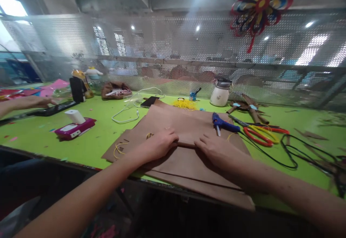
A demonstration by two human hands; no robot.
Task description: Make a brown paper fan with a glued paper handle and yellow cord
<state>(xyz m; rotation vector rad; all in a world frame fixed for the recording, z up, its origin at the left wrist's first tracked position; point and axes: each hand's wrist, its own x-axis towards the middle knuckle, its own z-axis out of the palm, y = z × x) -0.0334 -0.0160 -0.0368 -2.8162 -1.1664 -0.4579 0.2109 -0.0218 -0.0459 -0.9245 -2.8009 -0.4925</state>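
My left hand and my right hand lie on a pile of brown kraft paper sheets. Between them runs a narrow rolled strip of brown paper, its two ends under my curled fingers. Both hands are closed on this roll, which my fingertips partly hide. Lower sheets of the pile hang past the table's front edge. Beyond my right hand a blue hot glue gun rests on the paper. Thin yellow strings lie at the pile's left side.
Scissors with orange and yellow handles and black cables lie at right. A purple power strip, white cable, phone, yellow string bundle and white jar stand around. Another person's hand is at far left.
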